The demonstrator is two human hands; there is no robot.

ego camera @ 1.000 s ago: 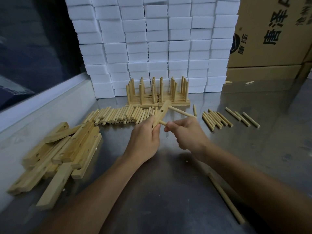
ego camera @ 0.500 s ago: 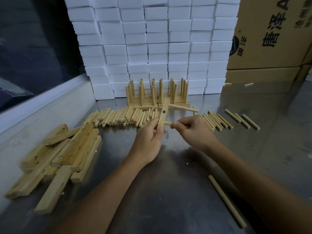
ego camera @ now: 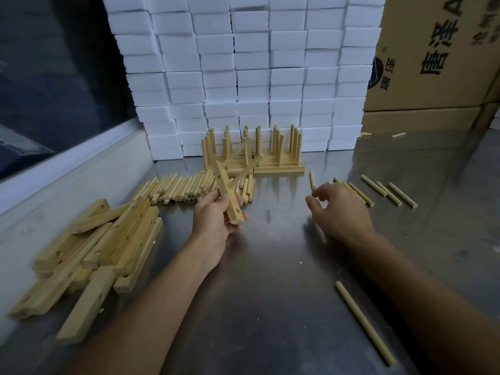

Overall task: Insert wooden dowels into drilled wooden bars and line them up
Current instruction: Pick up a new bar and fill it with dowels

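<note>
Your left hand point(ego camera: 213, 220) gripped a drilled bar point(ego camera: 228, 194), fingers curled round its lower half, bar tilted with its near end low and toward you. Two dowels point(ego camera: 238, 169) stuck out of the bar, blurred, pointing up and back. One hole showed near the bar's near end.

Your right hand point(ego camera: 338, 212) held nothing; fingers loosely bent, palm down, just above the table point(ego camera: 270, 266), fingertips near a small group of loose dowels point(ego camera: 357, 192). Three more dowels point(ego camera: 389, 193) lay to the right of that group, apart from your hand.

Row of dowels point(ego camera: 189, 188) lay behind your left hand. Pile of bars point(ego camera: 94, 250) sat at the left. Finished bars with upright dowels point(ego camera: 254, 152) stood lined up at the back, against white foam blocks point(ego camera: 243, 77). A long dowel point(ego camera: 362, 326) lay by your right forearm
</note>
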